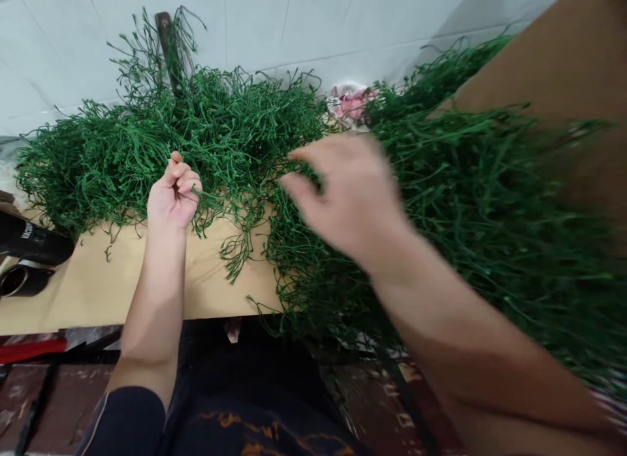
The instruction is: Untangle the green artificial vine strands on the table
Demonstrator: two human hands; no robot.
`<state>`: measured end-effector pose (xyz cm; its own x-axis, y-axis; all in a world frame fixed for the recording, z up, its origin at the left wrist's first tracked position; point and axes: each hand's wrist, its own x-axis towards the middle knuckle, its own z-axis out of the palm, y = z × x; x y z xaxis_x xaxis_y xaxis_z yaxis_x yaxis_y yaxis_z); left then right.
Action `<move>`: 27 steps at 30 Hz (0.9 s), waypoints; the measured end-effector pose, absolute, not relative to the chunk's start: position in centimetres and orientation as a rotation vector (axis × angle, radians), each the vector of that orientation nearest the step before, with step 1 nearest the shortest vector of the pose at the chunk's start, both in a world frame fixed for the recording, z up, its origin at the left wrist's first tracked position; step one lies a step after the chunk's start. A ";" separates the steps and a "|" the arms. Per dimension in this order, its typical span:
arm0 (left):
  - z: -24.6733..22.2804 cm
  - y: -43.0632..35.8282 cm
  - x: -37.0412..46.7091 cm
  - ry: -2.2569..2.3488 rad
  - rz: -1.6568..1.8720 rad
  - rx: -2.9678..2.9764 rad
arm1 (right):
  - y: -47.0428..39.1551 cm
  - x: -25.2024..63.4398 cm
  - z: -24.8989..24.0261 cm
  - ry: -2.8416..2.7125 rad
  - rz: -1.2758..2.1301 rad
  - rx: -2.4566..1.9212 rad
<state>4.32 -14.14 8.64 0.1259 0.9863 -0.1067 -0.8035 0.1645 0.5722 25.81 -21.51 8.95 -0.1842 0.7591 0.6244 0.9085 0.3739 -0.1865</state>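
My left hand (175,191) is raised over the near edge of a heap of thin green artificial plant stems (122,155), palm up. Its fingers are curled closed, and a bit of green shows by the little finger; what they hold, if anything, I cannot make out. My right hand (347,191), smeared by motion, hangs above the gap between that heap and a larger pile of the same stems (470,201) on the right. Its thumb and forefinger are apart, with nothing visible between them.
Cardboard-coloured sheeting (225,293) covers the table. A black flask (36,237) and a black cup (24,279) stand at the left edge. Pink and white material (350,103) lies by the tiled wall (274,25). A brown board (563,70) leans at the upper right.
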 end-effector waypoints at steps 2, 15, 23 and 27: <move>8.7 -14.3 4.8 0.547 1.340 0.439 | -20.3 21.8 7.5 -2.091 -0.065 -1.403; 8.7 -13.8 6.0 0.612 1.364 0.391 | -20.5 17.8 7.5 -2.245 0.166 -1.329; 9.4 -13.5 7.8 0.654 1.382 0.431 | -20.6 18.9 7.3 -2.143 0.138 -1.369; 9.3 -13.1 7.8 0.632 1.406 0.426 | -20.4 19.6 7.5 -2.138 0.189 -1.356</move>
<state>7.80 -13.08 9.34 0.0448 0.9870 -0.1542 -0.7707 0.1324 0.6233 19.60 -20.40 7.47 -0.3035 0.8624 0.4051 0.7779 0.4698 -0.4173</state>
